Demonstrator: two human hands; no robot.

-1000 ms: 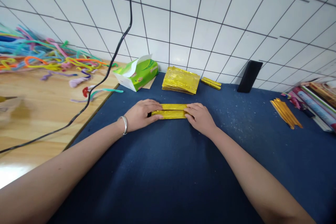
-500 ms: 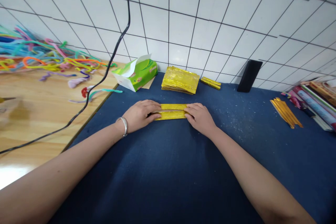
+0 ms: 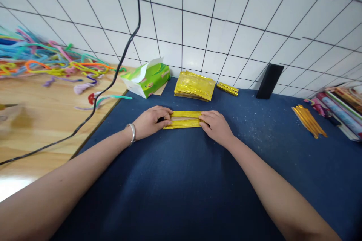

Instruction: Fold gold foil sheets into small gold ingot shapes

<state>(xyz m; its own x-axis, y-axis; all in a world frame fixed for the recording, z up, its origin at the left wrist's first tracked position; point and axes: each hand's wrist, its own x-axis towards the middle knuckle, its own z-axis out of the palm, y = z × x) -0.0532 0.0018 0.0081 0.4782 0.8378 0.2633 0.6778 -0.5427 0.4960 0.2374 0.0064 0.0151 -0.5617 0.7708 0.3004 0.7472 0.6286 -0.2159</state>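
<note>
A sheet of gold foil paper (image 3: 185,123) lies flat on the dark blue table, its two long edges folded inward with a narrow pale strip between them. My left hand (image 3: 154,120), with a silver bangle (image 3: 132,133) at the wrist, grips the left end between thumb and fingers. At the right end, my right hand (image 3: 215,125) has its fingers closed on the folded edges. Both ends of the paper are partly covered by my fingers. Behind it sits a stack of gold foil paper (image 3: 195,84), beside a small folded gold piece (image 3: 227,89).
A green tissue packet (image 3: 152,79) and an upright black block (image 3: 270,81) stand near the tiled wall. Orange-gold strips (image 3: 309,120) and books (image 3: 343,113) lie at right. Colourful pipe cleaners (image 3: 56,60) cover the wooden table at left, crossed by a black cable (image 3: 124,54).
My left hand has shifted slightly left and its thumb has moved back, so more of the paper's left end and the pale strip shows. The right hand is nearly still.
</note>
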